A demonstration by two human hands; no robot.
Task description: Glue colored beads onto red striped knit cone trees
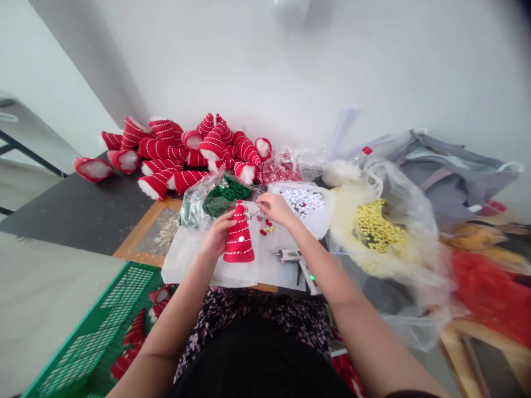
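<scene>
A red cone with white spiral cord and a white ball on its front (239,236) stands upright over white paper (191,255), its left side gripped by my left hand (219,233). To the right of the cone's tip is my right hand (274,208), thumb and fingertips pinched together; whatever they hold is too small to name. Small red and yellow berries (266,226) lie on the paper below that hand. A white glue gun (289,255) with a green light rests beneath my right forearm.
Several red striped cones (166,150) are piled along the wall. Bags of green pieces (226,194), white berries (305,200) and yellow berries (379,225) surround the paper. A green basket (89,326) with red cones stands at lower left. A grey bag (452,174) lies at right.
</scene>
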